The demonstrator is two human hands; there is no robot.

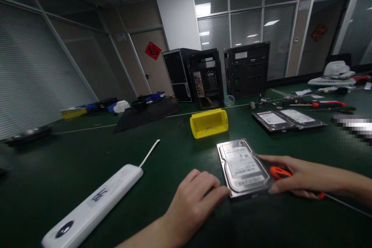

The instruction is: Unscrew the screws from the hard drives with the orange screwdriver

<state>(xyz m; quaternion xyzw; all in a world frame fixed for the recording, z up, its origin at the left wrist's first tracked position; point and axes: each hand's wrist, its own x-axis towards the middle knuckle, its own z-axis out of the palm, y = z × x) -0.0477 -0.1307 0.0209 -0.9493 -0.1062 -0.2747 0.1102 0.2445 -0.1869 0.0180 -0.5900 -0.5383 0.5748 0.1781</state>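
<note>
A silver hard drive (242, 166) with a white label lies face up on the green table, in front of a yellow bin (209, 123). My left hand (197, 197) has its fingers curled, and its thumb touches the drive's near left corner. On the other side, my right hand (299, 176) has a screwdriver (280, 172) with an orange handle wrapped in its fingers, the shaft pointing to the right. Its index finger and thumb rest against the drive's right edge.
A white power strip (99, 205) lies at the left. Two more hard drives (287, 119) are at the right, near hand tools (328, 104). Black computer cases (247, 69) stand at the back beside a black mat (145, 114).
</note>
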